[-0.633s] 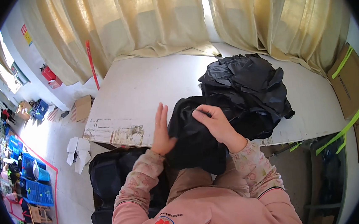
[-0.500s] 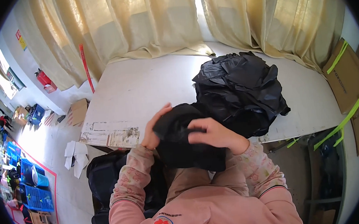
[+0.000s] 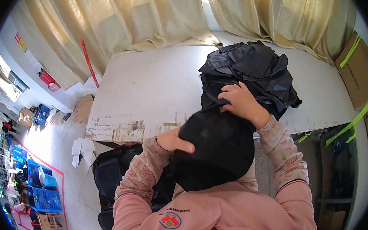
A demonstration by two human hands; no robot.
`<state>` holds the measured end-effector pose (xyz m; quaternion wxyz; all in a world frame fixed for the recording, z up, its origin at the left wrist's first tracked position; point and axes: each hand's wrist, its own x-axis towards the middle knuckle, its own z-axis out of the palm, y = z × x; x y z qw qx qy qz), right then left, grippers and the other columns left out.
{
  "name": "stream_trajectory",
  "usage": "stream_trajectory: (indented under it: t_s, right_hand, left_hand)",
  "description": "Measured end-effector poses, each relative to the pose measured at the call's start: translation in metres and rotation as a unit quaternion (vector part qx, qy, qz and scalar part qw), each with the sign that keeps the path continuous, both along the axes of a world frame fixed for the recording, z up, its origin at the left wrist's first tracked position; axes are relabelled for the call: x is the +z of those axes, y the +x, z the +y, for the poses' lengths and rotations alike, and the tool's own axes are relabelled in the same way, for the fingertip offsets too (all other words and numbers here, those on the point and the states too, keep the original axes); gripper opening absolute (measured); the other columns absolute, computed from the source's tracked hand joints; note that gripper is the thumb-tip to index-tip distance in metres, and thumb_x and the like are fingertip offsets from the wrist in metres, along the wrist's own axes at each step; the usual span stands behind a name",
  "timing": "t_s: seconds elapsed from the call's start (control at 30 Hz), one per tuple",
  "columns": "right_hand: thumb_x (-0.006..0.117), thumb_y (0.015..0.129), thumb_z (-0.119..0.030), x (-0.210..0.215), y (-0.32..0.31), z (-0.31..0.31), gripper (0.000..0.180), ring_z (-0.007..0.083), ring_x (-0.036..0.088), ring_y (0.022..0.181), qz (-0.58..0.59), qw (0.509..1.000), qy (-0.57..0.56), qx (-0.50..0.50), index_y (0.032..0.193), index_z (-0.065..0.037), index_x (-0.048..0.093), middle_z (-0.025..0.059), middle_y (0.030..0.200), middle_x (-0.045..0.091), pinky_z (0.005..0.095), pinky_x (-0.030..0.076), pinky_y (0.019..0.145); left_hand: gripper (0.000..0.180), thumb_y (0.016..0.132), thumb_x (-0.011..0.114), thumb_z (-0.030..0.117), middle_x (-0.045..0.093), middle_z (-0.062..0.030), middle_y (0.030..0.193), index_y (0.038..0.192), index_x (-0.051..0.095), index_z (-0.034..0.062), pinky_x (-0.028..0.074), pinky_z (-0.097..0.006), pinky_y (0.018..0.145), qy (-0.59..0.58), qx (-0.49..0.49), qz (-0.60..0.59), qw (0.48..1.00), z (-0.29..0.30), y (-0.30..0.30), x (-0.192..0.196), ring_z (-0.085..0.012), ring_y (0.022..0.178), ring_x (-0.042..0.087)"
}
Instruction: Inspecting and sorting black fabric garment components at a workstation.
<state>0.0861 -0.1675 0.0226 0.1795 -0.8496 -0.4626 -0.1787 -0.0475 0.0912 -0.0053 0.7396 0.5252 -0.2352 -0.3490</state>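
I count two hands and two dark things. Far left, a small red-and-yellow wall sign hangs above blue crates on the floor. My left hand has its grip clenched on one black cloth, held off the counter's near edge. My right hand grasps its top. Behind sits one crumpled black bag; rightmost, brown cartons.

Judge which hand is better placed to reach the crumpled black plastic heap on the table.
Right, likely. The right hand grips the black fabric piece directly beside the crumpled black plastic heap; the left hand sits nearer the person's body.
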Motion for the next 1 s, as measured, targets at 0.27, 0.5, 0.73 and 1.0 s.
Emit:
stream_trajectory:
  t_s: [0.27,0.5,0.73,1.0]
  right_hand:
    - [0.070,0.080,-0.011,0.077,-0.091,0.030,0.032,0.0317,0.060,0.080,0.038,0.946,0.318,0.046,0.107,-0.001,0.059,0.0147,0.089,0.061,0.0376,0.049,0.071]
    - [0.071,0.080,-0.013,0.055,-0.094,0.050,0.029,0.0302,0.061,0.074,0.174,0.948,0.256,0.076,0.105,-0.006,0.059,0.0109,0.083,0.060,0.0354,0.048,0.064]
    - [0.076,0.075,-0.017,0.056,-0.090,0.052,0.023,0.0279,0.060,0.068,0.205,0.935,0.263,0.118,0.091,-0.005,0.064,0.0096,0.079,0.062,0.0316,0.048,0.061]
    - [0.075,0.076,-0.021,0.056,-0.077,0.031,0.022,0.0288,0.060,0.062,0.170,0.964,0.191,0.071,0.082,-0.005,0.061,0.0094,0.073,0.061,0.0332,0.046,0.055]
  left_hand:
    - [0.054,0.080,0.072,0.015,0.059,-0.0094,0.119,0.128,0.050,0.0014,0.045,-0.034,0.095,-0.100,0.290,0.040,0.951,0.006,-0.005,0.026,-0.0207,0.108,0.057]
    - [0.049,0.098,0.048,0.034,0.056,-0.0094,0.124,0.135,0.041,0.0024,0.046,-0.033,0.095,-0.207,0.267,0.099,0.936,0.003,0.005,0.032,-0.0180,0.109,0.057]
    - [0.029,0.098,0.050,0.025,0.065,-0.0083,0.103,0.112,0.057,0.0014,0.051,-0.029,0.084,-0.168,0.386,-0.013,0.907,0.037,0.016,0.016,-0.0164,0.093,0.063]
    - [0.023,0.091,0.062,0.018,0.066,-0.0069,0.092,0.109,0.060,0.0035,0.049,-0.028,0.077,-0.066,0.396,-0.101,0.910,0.036,-0.014,0.078,-0.0164,0.082,0.062]
